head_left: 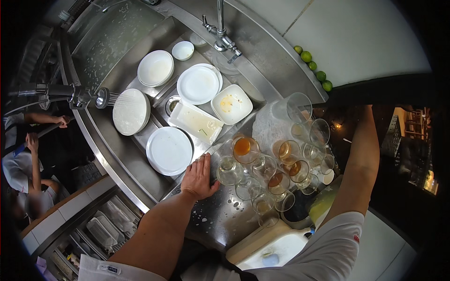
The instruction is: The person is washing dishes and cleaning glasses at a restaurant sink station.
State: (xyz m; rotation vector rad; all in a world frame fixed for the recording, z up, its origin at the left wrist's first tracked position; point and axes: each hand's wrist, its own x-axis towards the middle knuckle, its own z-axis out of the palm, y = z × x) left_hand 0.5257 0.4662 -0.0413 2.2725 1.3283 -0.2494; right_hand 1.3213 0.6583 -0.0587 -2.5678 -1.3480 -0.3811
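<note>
My left hand lies palm down on the steel rim between the sink and the drainboard, thumb apart, holding nothing. Its fingertips are beside a white round plate. Inside the sink are a rectangular dish, a square bowl with food residue, round plates, white bowls and a stack of plates under running water from a spray head. Several drinking glasses, some with amber liquid, crowd the drainboard to the right. My right forearm reaches past them; a dark edge hides that hand.
A water-filled basin adjoins the sink, with a faucet behind. Green limes line the back ledge. A white plastic jug stands near my body. Other people are at the far left, above racks of containers.
</note>
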